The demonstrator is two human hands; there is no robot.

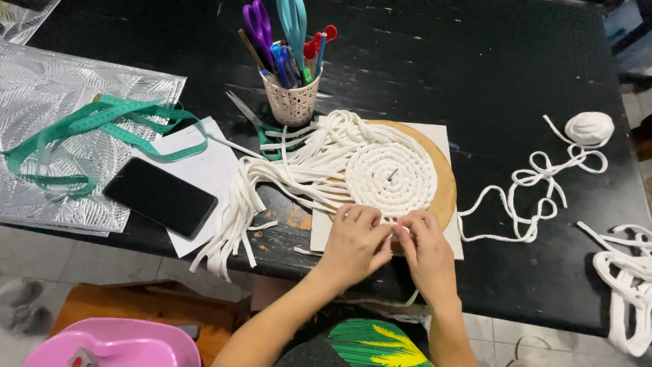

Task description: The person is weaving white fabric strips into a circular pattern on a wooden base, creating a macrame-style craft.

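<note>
L hand (pixel 354 239): fingers curled, pinching white cord at near edge of the coil; ring on one finger.
R hand (pixel 422 245): fingers bent, gripping same cord end, fingertips touching L hand's.
Cord coil (pixel 390 175): white spiral mat, flat, just beyond both hands; metal pin upright at centre.
Round board (pixel 445 183): tan disc under coil, lying on pale square sheet (pixel 454 241) that shows beside R hand.
Loose strands (pixel 272 183): bundle of white cords fanning off coil to L of L hand, ends hanging over worktop edge.
Cord ball (pixel 589 128): small white ball, well off to R of R hand; its tail loops across worktop (pixel 489 81) back toward board.
More cord (pixel 628 285): heap far R, partly out of view.
Tool cup (pixel 292 102): lattice cup beyond L hand, w/ scissors, pens, markers.
Green scissors (pixel 258 126): flat on worktop, just beside cup, touching strands.
Phone (pixel 160 197): black, screen dark, L of L hand, on paper sheet (pixel 210 166).
Tape measure (pixel 102 132): green, looped, far L, across silver embossed sheet (pixel 47 95).
Pink plastic item (pixel 115 343): below worktop, near L forearm; kind can't tell.
</note>
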